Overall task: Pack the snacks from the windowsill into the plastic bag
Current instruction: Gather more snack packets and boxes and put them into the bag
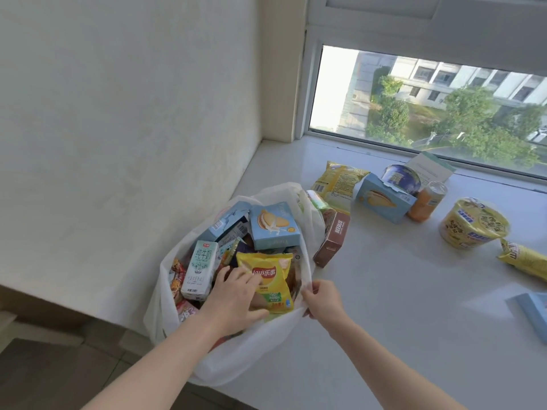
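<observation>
A white plastic bag (236,359) sits open at the windowsill's near left corner, holding several snacks: a milk carton (199,266), light blue biscuit boxes (273,226) and a yellow Lay's chip bag (270,279). My left hand (233,303) is inside the bag's mouth, its fingers resting on the chip bag. My right hand (321,300) pinches the bag's right rim. On the sill lie a brown box (333,239), a yellow packet (337,182), a blue box (384,201), an orange can (427,204), a noodle cup (473,223) and another yellow packet (524,258).
The white windowsill (384,291) runs to the right under a window (429,108). A wall (118,113) stands to the left. A blue-lidded tub (401,179) and a paper card (429,170) lie near the glass. A blue box edge (535,312) shows at far right.
</observation>
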